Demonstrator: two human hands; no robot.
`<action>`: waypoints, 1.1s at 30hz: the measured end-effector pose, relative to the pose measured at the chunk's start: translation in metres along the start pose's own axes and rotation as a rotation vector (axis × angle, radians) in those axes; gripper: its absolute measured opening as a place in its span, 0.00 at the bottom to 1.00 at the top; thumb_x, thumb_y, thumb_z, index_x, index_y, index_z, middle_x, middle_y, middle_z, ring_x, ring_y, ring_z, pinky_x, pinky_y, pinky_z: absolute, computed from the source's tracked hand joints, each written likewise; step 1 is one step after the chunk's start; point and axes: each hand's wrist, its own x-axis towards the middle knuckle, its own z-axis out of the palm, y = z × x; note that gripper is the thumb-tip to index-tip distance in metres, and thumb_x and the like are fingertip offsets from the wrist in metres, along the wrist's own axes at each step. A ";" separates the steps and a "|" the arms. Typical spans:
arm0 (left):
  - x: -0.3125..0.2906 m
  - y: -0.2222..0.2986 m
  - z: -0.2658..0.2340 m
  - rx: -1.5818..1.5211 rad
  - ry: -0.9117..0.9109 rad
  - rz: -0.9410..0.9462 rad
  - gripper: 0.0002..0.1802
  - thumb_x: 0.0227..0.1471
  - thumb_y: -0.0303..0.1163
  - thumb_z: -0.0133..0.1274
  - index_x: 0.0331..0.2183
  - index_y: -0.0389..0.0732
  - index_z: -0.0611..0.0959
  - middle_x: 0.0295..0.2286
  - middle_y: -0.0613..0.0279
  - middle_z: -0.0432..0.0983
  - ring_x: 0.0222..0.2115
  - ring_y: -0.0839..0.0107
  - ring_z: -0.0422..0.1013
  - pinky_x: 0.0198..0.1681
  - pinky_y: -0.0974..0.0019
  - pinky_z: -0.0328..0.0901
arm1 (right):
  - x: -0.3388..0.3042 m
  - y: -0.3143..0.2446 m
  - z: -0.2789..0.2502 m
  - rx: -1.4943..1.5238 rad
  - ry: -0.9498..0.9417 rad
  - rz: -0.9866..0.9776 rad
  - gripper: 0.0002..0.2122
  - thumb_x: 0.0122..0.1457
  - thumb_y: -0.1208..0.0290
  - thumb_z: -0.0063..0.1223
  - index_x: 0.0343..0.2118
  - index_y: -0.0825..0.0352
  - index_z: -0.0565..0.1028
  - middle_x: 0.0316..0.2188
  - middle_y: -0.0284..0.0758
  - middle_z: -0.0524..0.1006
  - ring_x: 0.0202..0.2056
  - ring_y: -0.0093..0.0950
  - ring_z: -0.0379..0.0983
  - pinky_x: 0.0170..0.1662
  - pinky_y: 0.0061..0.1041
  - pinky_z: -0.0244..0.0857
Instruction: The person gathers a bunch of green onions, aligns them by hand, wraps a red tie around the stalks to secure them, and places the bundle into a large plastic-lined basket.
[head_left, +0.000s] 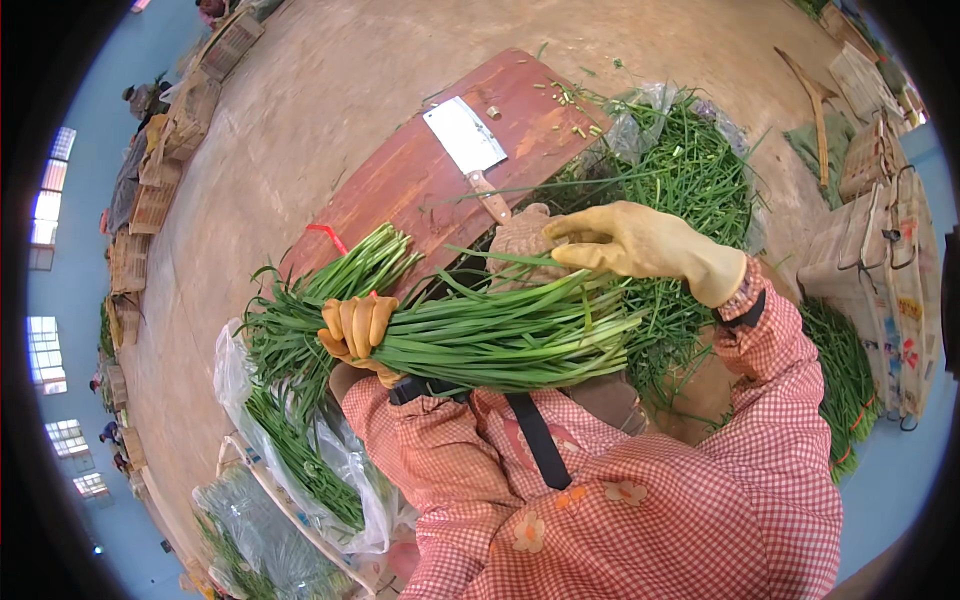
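A long bunch of green garlic chives (500, 335) lies across my lap, its pale stem ends to the right. My left hand (358, 328), in a tan rubber glove, is wrapped round the leafy left part. Over the pale ends hovers my right hand (640, 245) in a cream rubber glove, fingers loosely bent and apart, with a few loose leaves close to the fingertips. A tied bundle of chives (372, 255) rests on the near left of the red wooden board (400, 190). The cleaver (465, 135) lies flat on that board, its wooden handle toward me.
A large heap of chives (690, 170) is spread on plastic at the right. Plastic-wrapped chives (300, 450) lie at my left beside a metal-framed seat (290, 510). Woven crates (875, 280) stand far right, near a wooden stick (820, 130). Trimmed bits litter the board's far end.
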 end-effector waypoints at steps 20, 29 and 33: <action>-0.008 0.008 -0.007 0.053 0.080 0.001 0.21 0.63 0.35 0.51 0.19 0.51 0.63 0.13 0.76 0.60 0.14 0.83 0.59 0.27 0.73 0.60 | -0.040 0.055 -0.012 -0.641 0.611 0.238 0.20 0.54 0.69 0.62 0.52 0.57 0.76 0.49 0.36 0.77 0.47 0.37 0.75 0.49 0.35 0.72; -0.010 0.009 -0.010 -0.004 0.116 -0.025 0.19 0.62 0.34 0.51 0.20 0.51 0.64 0.12 0.76 0.60 0.15 0.80 0.59 0.33 0.68 0.62 | -0.006 0.020 0.041 -0.408 0.381 -0.628 0.11 0.51 0.71 0.64 0.39 0.62 0.81 0.40 0.32 0.81 0.46 0.34 0.76 0.47 0.34 0.71; -0.012 0.013 -0.009 0.002 0.105 -0.019 0.20 0.62 0.34 0.51 0.20 0.50 0.64 0.13 0.75 0.60 0.16 0.80 0.60 0.34 0.68 0.63 | -0.038 0.048 0.011 0.280 0.667 -0.138 0.07 0.62 0.72 0.56 0.38 0.68 0.82 0.29 0.34 0.83 0.32 0.21 0.79 0.39 0.21 0.73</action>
